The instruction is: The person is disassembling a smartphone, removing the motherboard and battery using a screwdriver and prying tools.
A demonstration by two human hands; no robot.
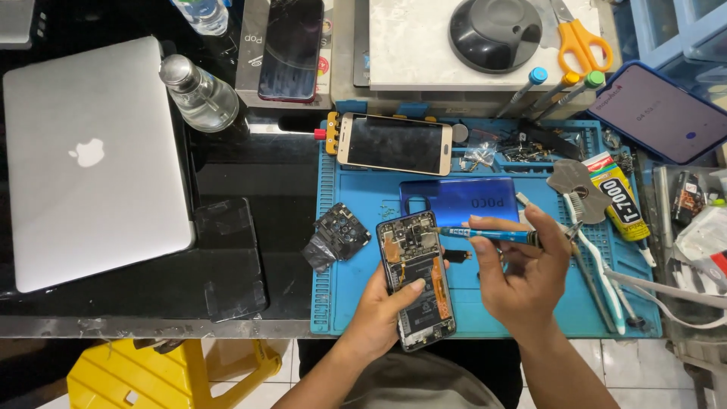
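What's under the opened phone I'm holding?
Under the opened phone are the left hand, whose fingers grip its edge, and the blue work mat. The phone hides the mat directly beneath it and part of the palm.

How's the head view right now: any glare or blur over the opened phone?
Head view: even overhead light, sharp across the mat; the opened phone in the left hand is clear; the right hand looks sharp; soft glare on the laptop and the bottle; straight edges bow slightly near the borders.
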